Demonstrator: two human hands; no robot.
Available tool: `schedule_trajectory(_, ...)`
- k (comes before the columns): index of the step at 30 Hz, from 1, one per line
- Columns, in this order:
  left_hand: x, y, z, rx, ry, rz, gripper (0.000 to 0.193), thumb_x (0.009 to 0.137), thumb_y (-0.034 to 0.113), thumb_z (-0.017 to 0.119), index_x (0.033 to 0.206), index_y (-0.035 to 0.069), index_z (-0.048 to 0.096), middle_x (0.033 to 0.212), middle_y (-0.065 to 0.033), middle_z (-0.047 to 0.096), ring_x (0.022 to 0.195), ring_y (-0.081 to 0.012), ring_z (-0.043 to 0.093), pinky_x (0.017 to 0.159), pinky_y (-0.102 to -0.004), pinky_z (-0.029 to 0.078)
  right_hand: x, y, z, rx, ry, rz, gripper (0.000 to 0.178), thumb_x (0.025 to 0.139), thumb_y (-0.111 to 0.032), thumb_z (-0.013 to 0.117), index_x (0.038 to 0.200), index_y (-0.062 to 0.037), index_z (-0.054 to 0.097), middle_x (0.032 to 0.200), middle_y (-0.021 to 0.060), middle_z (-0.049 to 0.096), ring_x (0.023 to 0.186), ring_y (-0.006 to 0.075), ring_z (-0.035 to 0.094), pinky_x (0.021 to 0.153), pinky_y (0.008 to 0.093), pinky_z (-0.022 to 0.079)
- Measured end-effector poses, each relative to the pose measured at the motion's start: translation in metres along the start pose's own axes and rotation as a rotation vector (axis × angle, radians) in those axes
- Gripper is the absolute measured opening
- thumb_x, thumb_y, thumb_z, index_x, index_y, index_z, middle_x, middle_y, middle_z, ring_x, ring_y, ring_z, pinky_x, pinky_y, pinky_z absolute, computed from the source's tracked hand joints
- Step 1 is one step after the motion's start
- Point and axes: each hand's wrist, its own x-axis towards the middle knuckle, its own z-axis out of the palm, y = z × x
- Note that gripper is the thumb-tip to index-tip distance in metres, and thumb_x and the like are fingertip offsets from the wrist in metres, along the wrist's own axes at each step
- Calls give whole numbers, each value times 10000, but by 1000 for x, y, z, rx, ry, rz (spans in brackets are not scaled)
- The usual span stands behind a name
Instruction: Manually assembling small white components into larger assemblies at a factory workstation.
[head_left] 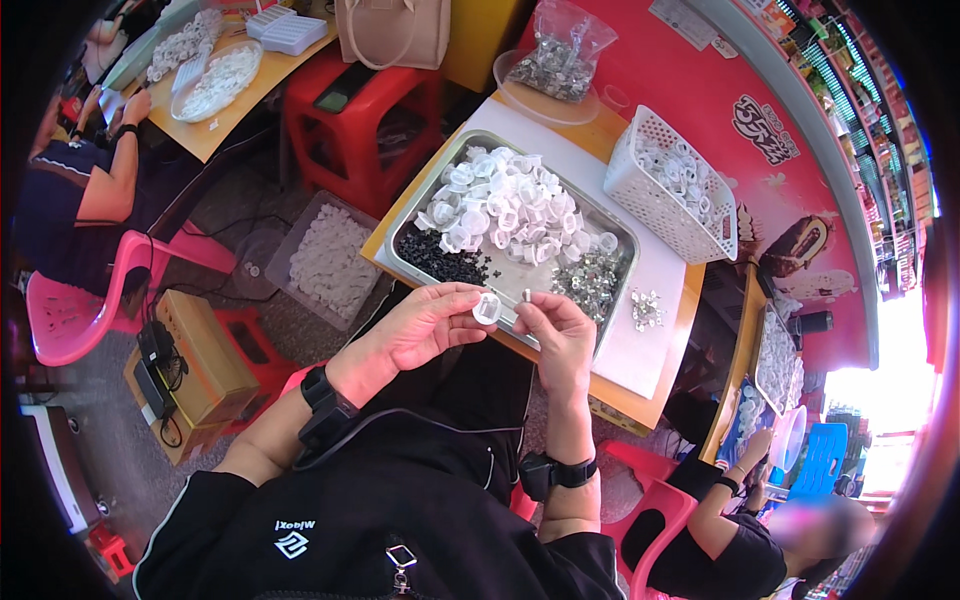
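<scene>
Tray (pixel 516 272) edge lies near the left hand (pixel 425 324) holding a white piece (pixel 487 309).

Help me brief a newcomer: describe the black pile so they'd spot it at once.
On the central table lies a shallow metal tray. In its left corner, just beyond the left hand, is the pile of small black pieces. Beside a white heap and shiny pieces, it is the tray's only black pile.
</scene>
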Motion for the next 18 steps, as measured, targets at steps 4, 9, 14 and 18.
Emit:
schedule_trajectory(4, 1, -2, -6, 7, 14, 2, 226, 952, 142, 575, 1137, 19, 617, 1044, -105, 677, 946, -202, 678, 813, -303, 571, -8, -6, 14, -251, 0, -86, 66, 846, -5, 693, 896, 33, 670, 850, 82, 690, 716, 124, 664, 650, 241, 537)
schedule_trajectory(9, 1, -3, -7, 34, 40, 22, 222, 944, 142, 599, 1123, 11, 614, 1058, -95, 660, 956, -178, 663, 850, -302, 558, -7, -11, 24, -808, -76, -563, 136, 782, 5, 712, 912, -26, 685, 865, 99, 654, 758, 216, 666, 655, 296, 530)
schedule_trajectory(14, 0, -3, -3, 53, 47, 62, 213, 941, 121, 600, 1118, 2, 607, 1053, -91, 653, 959, -163, 655, 885, -317, 551, -6, -7, 22, -930, -121, -630, 157, 770, -15, 716, 921, -39, 683, 907, 95, 610, 786, 248, 621, 676, 332, 500)
schedule_trajectory(18, 1, -7, -7, 75, 87, 72, 198, 940, 119, 602, 1101, 4, 617, 1042, -85, 656, 953, -159, 655, 884, -316, 553, -6, -7, 20, -1020, -176, -691, 179, 771, -47, 717, 946, -50, 682, 920, 83, 594, 799, 266, 592, 711, 361, 482)
